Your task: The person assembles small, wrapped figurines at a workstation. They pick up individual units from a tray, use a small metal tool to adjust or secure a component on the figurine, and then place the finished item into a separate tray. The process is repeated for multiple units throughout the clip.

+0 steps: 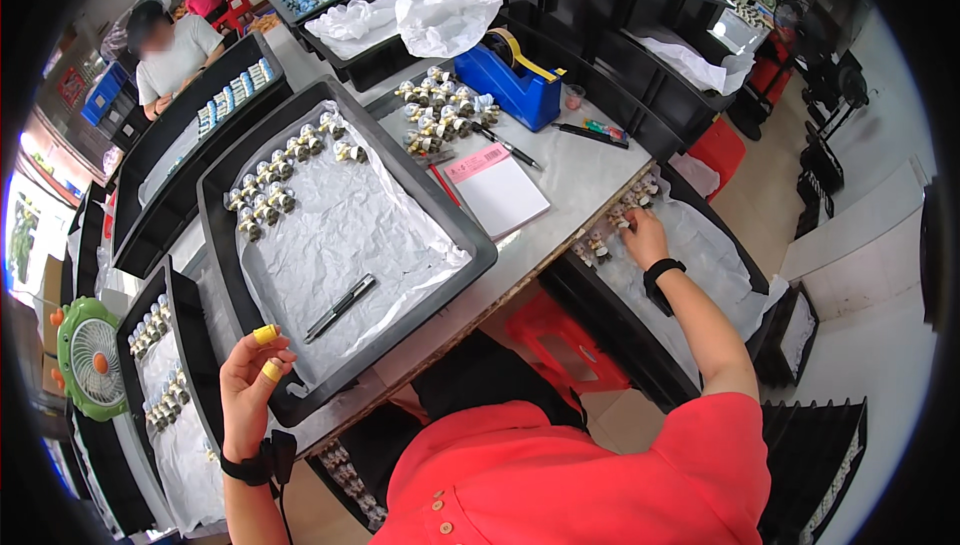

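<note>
My left hand (252, 377) is raised by the near left corner of a black tray (472, 241), its thumb and index finger apart in yellow finger covers, holding nothing. Small painted figurines (268, 195) stand in rows on white paper at the tray's far left side. A pen (340, 307) lies on that paper. To the right, my right hand (645, 240) reaches down into a lower paper-lined black tray (690, 370). Its fingertips close on a small figurine (617, 222) in a row along the table edge; the fingers partly hide it.
On the table are more figurines (440, 110), a notepad (497, 190), pens and a blue tape dispenser (512, 85). Stacked black trays (590, 35) stand behind. A green fan (92, 357) is at the left. A red stool (565, 345) sits under the table. Another person (178, 57) sits far left.
</note>
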The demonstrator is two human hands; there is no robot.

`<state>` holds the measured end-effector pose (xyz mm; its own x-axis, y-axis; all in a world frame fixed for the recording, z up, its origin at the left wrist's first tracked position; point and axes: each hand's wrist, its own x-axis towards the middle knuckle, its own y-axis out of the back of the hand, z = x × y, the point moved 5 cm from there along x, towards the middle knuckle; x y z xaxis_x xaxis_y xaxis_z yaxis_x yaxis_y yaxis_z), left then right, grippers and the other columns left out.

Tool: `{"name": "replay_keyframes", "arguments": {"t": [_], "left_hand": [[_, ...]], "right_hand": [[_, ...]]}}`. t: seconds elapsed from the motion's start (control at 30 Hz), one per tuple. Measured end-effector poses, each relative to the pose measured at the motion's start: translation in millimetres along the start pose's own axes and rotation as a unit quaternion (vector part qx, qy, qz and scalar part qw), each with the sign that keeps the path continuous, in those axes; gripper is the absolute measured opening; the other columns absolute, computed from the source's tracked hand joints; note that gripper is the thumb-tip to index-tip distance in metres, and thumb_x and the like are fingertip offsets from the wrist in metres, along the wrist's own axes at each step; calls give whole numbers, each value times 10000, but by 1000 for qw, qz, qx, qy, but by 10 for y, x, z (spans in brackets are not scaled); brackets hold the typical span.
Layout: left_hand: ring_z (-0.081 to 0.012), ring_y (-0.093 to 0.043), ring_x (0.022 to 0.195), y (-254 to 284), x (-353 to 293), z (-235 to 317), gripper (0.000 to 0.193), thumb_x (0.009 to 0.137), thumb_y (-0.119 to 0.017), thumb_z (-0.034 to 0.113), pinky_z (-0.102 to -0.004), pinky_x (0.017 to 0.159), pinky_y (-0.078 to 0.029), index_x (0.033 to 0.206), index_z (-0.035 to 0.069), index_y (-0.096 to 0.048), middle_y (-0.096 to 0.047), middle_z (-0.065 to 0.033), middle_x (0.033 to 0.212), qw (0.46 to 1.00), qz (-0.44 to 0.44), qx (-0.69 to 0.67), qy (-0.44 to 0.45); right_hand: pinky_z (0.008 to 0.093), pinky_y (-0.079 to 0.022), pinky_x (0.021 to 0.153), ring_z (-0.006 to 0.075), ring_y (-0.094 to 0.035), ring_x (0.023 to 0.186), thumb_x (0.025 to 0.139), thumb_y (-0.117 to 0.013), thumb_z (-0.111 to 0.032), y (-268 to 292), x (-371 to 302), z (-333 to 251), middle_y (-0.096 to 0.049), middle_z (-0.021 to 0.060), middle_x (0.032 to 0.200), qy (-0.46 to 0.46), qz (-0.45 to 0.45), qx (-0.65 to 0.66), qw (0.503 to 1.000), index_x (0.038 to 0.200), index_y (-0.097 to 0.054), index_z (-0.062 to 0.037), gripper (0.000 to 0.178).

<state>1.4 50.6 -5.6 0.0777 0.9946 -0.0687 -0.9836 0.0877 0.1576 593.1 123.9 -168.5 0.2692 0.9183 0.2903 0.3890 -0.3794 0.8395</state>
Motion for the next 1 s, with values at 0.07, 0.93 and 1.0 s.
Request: {"name": "replay_keyframes", "arguments": {"t": [0.07,0.93,1.0], "left_hand": [[-115,-597,880,3,-12,-3,342,873,-649,187,-242,787,-476,1160,19,-565,-622,-55,1016,1000,7,7,0],[-126,-601,902,-21,-1,26,351,871,-645,147,-260,802,-481,1178,3,-555,-620,-62,1030,1000,5,11,3],[-132,-604,912,-21,-1,26,350,869,-643,123,-267,808,-483,1183,-1,-552,-618,-67,1036,1000,3,10,3]], "right_hand": [[390,-475,676,301,-587,741,712,-684,-102,87,-51,-125,-587,156,816,38,67,-10,997,920,-585,22,262],[385,-476,690,300,-576,764,688,-717,-91,-78,-353,-495,-567,133,818,36,-67,85,994,856,-543,-14,253],[379,-480,688,292,-579,759,693,-721,-97,-93,-341,-482,-567,128,815,34,-68,91,993,856,-544,-15,254]]}}
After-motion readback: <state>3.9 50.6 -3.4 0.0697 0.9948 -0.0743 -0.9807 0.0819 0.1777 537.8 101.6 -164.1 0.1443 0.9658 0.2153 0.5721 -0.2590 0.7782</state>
